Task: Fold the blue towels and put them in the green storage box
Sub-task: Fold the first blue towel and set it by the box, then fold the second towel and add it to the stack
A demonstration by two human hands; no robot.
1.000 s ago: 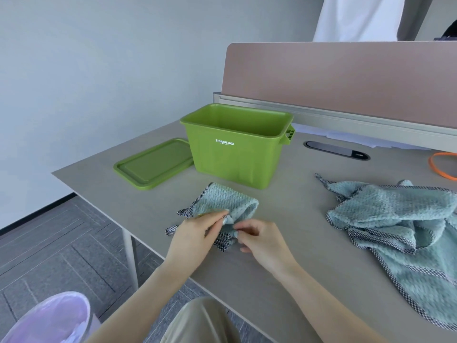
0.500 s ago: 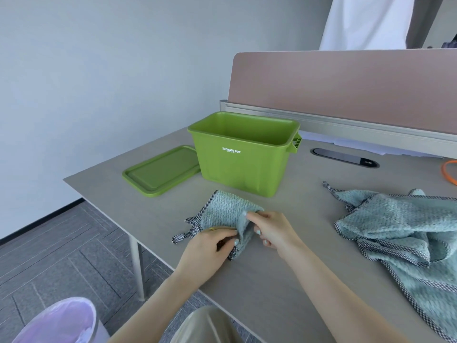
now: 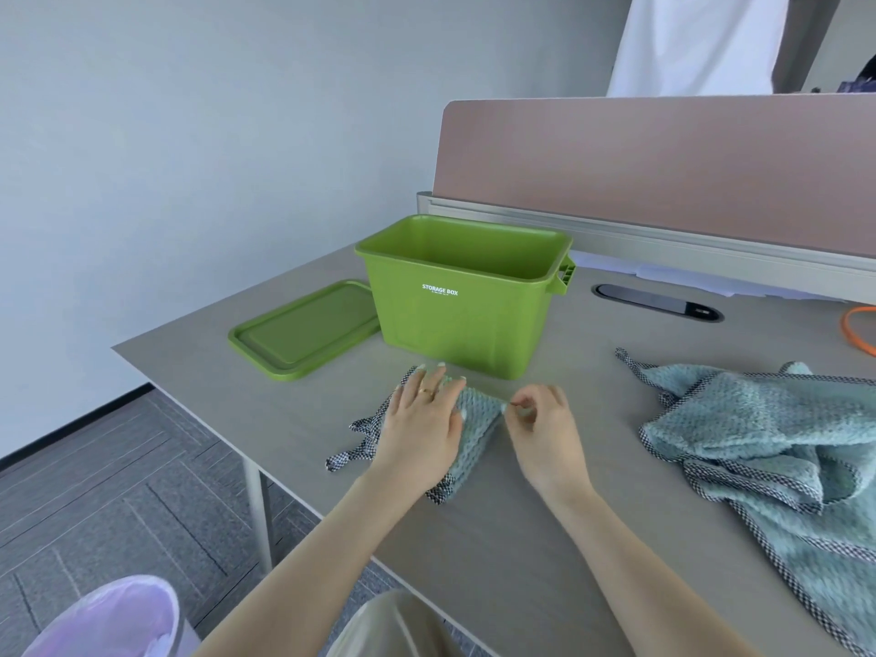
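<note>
Left hand (image 3: 422,426) flattens folded towel (image 3: 474,431); right hand (image 3: 540,419) pinches its edge.

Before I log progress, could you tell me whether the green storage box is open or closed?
Open. The green storage box has no cover on; its lid lies flat on the desk beside it. Its floor is hidden.

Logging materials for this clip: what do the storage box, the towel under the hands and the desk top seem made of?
Green storage box: apparently moulded plastic, smooth and slightly glossy, with a rolled rim. Small blue towel: soft waffle-textured pile, probably microfibre, edged in black-and-white checked trim. Desk top: matte grey-beige with faint grain lines, likely laminate.
</note>
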